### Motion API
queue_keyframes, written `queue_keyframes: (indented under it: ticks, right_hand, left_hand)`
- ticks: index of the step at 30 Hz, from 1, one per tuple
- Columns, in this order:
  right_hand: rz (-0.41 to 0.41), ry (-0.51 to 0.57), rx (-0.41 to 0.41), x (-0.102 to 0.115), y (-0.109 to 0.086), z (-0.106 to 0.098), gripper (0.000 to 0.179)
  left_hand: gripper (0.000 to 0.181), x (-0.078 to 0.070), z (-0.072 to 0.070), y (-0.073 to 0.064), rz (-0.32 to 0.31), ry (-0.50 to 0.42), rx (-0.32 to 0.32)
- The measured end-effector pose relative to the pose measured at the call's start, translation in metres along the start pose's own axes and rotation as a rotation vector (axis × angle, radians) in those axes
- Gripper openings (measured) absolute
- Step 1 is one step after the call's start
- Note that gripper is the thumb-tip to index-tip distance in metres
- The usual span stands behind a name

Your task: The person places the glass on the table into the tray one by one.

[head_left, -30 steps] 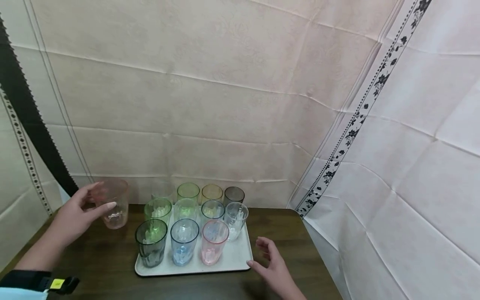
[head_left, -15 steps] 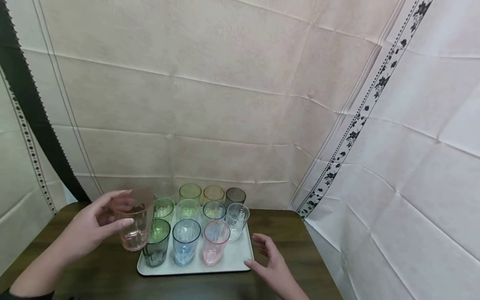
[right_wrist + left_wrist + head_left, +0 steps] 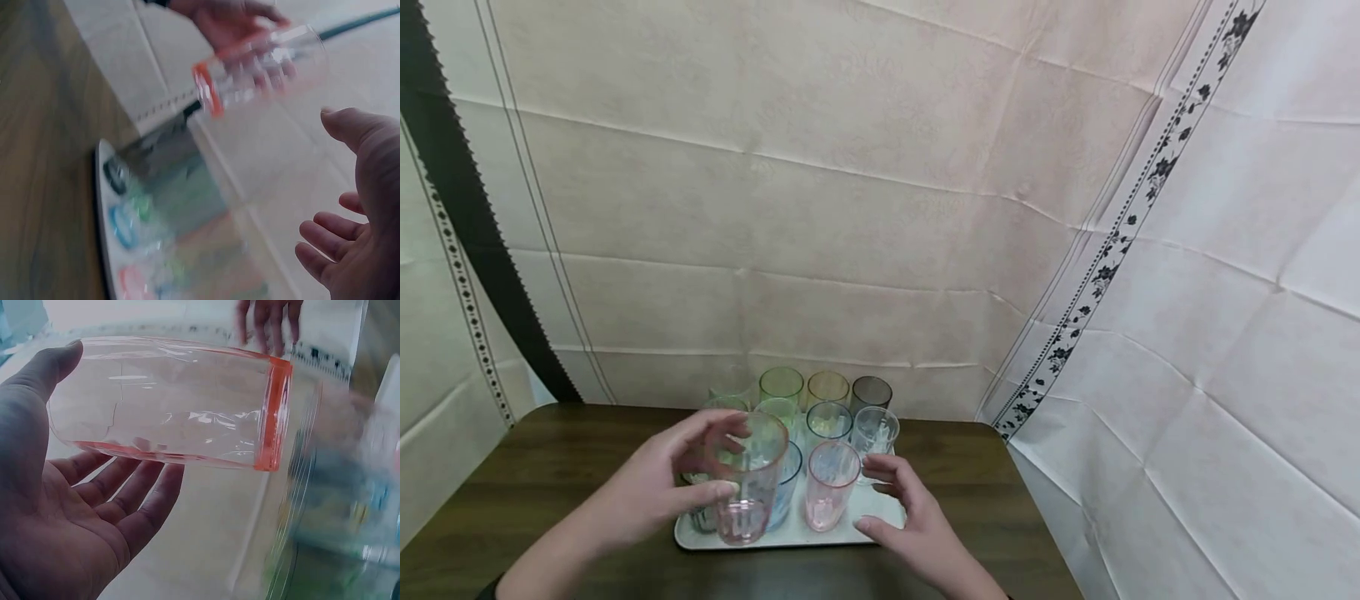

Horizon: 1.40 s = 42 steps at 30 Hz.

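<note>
My left hand point(image 3: 658, 471) grips a clear pink-tinted drinking glass point(image 3: 752, 492) upright, thumb on the near side and fingers behind. In the left wrist view the glass point(image 3: 169, 403) shows an orange-red base, with the thumb and fingers on opposite sides. In the head view it overlaps the front-left glasses on a white tray point(image 3: 867, 507). A pink-rimmed glass point(image 3: 829, 500) stands at the tray's front, beside a blue glass point(image 3: 788, 492). My right hand point(image 3: 917, 525) hovers at the tray's right side, holding nothing, its fingers loosely bent.
Behind stand several more glasses on the tray: a green one point(image 3: 781, 385), an amber one point(image 3: 828, 388), a dark grey one point(image 3: 872, 392) and a colourless one point(image 3: 876, 429). The wooden table point(image 3: 985, 492) meets hanging cloth point(image 3: 865, 250) at its back and sides.
The left hand has carried the pink-tinted glass rightward from the table's left side to in front of the tray's left part. The right hand has shifted slightly left, over the tray's edge.
</note>
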State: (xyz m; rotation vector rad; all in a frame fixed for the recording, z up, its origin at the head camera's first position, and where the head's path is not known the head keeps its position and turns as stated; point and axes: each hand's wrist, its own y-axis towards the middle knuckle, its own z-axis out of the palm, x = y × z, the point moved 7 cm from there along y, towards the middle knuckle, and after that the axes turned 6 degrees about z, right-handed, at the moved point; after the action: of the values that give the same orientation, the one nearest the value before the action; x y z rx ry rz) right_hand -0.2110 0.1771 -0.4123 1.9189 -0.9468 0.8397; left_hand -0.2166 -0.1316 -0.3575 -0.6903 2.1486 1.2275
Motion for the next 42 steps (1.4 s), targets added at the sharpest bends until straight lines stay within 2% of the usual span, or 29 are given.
queue_keyframes:
  ticks: [6,12,18,24,26,30,34,38,42]
  right_hand:
    - [-0.108,0.095,0.077,0.039,0.015,0.020,0.066]
    - [-0.173,0.169,0.116,0.062,0.022,0.028,0.067]
    - [-0.156,0.172,0.101,0.066,0.022,0.029,0.068]
    - [-0.142,0.179,0.088,0.060,0.022,0.031,0.069]
    - [-0.152,0.182,0.084,0.059,0.021,0.031,0.070]
    - [-0.192,0.180,0.068,0.058,0.017,0.030,0.071]
    - [-0.200,0.168,0.049,0.051,0.009,0.026,0.071]
    - [-0.185,0.145,0.015,0.040,-0.002,0.014,0.071]
    - [-0.160,0.124,-0.025,0.029,-0.013,-0.004,0.070]
  left_hand:
    - [0.068,-0.007,0.031,0.011,0.006,-0.050,0.055]
    - [0.068,-0.015,0.055,0.018,0.052,-0.086,0.112]
    - [0.069,-0.016,0.066,0.020,0.092,-0.057,0.108]
    - [0.070,-0.015,0.070,0.019,0.095,-0.051,0.112]
    - [0.071,-0.016,0.071,0.019,0.119,-0.045,0.110]
    - [0.074,-0.019,0.072,0.017,0.153,0.058,0.090]
    - [0.078,-0.018,0.065,0.008,0.114,0.276,0.048]
    - [0.082,-0.013,0.042,-0.006,0.059,0.499,-0.019]
    - [0.085,-0.002,0.010,-0.024,0.076,0.650,-0.093]
